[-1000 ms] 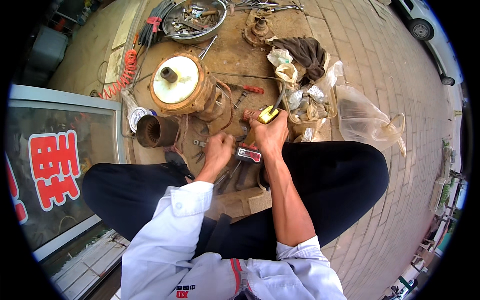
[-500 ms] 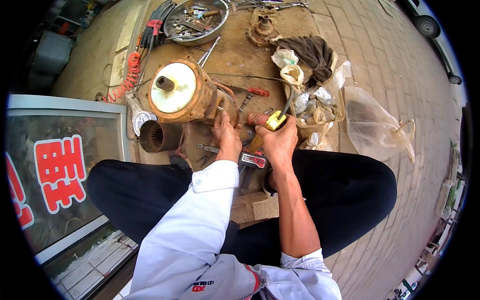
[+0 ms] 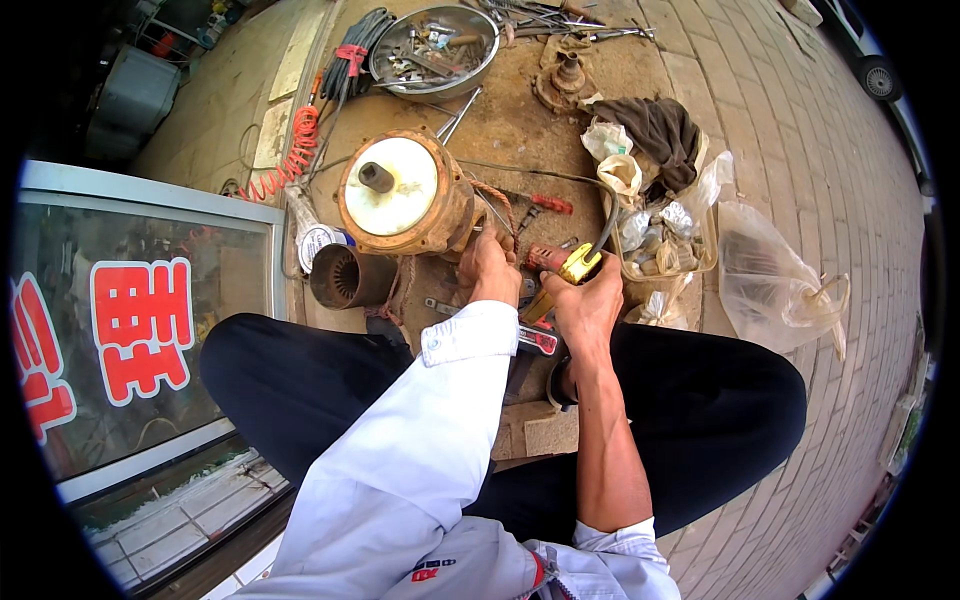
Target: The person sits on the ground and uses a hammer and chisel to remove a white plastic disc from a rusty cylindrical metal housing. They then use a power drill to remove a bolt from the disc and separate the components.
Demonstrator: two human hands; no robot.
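Note:
A rusty round motor housing [image 3: 420, 235] with a pale disc [image 3: 405, 200] and a dark central shaft stands in front of me. My left hand [image 3: 489, 268] is closed at its lower right side, against the body; a thin metal rod shows by the fingertips, but what they pinch is hidden. My right hand [image 3: 590, 302] is closed around a yellow piece [image 3: 580, 264] that a thick black cable [image 3: 609, 222] runs into. Right beside it is a red tool part [image 3: 546, 257]. Below the hands lies a red-and-black block [image 3: 538, 339], perhaps a tool battery.
A metal bowl [image 3: 490, 62] of small parts stands behind the housing, near a coiled red hose [image 3: 298, 150]. A hollow metal cylinder [image 3: 338, 277] lies left. A crate [image 3: 708, 255] of bagged parts and a clear plastic bag [image 3: 765, 275] sit right; a glass-fronted cabinet [image 3: 150, 300] flanks my left knee.
The whole view has shifted, so the scene appears further right and slightly lower. Both hands keep their closed grips beside the housing, with little other visible movement.

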